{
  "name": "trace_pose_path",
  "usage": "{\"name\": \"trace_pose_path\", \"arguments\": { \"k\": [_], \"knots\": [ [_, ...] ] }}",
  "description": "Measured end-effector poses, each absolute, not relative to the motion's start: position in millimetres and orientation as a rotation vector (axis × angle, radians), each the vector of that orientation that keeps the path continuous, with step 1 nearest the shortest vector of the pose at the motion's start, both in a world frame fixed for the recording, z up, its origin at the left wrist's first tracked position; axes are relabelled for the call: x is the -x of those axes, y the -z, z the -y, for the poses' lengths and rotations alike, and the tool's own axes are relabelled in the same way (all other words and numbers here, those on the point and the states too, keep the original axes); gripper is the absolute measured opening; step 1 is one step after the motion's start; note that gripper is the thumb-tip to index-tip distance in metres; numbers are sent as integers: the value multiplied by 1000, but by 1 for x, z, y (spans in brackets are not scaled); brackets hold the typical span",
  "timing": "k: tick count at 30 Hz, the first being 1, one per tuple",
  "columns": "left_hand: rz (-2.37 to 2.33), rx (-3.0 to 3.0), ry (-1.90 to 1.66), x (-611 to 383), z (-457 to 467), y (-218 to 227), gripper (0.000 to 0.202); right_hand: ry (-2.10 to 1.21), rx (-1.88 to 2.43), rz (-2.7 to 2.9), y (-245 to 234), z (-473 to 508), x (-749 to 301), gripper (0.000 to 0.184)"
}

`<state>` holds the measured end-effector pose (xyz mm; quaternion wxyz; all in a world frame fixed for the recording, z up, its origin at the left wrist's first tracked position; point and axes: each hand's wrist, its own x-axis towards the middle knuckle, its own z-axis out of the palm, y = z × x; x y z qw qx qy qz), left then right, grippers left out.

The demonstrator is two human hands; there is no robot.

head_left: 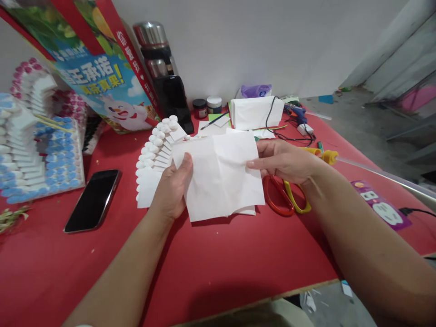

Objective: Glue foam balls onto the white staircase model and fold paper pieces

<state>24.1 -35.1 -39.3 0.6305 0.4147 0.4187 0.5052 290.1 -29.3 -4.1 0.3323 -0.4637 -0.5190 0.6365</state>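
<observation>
I hold a white, creased sheet of tissue paper [221, 177] above the red table [211, 272] with both hands. My left hand [172, 188] grips its left edge, thumb on top. My right hand [284, 160] pinches the right edge between thumb and fingers. Behind the sheet, to the left, lies a white stepped paper piece with rolled white tips [153, 159]. More white paper [245, 211] lies flat under the sheet.
Red-and-yellow scissors [286, 197] lie under my right wrist. A black phone [92, 200] rests at left beside blue, white and pink paper models [34, 141]. At the back stand a printed box [91, 63], a flask [163, 72], paint jars [207, 107], a tissue pack [255, 111] and a glue gun [299, 116]. A purple power strip [383, 206] sits at right.
</observation>
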Motion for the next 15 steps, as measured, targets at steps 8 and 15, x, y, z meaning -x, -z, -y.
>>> {"name": "trace_pose_path", "arguments": {
  "k": [8, 15],
  "knots": [
    [-954, -1068, -1057, -21, 40, 40, 38, -1517, 1317, 1328, 2, 29, -295, 38],
    [-928, -1057, -1081, -22, 39, 38, 33, -1513, 1255, 1399, -2, 29, -299, 26]
  ]
}}
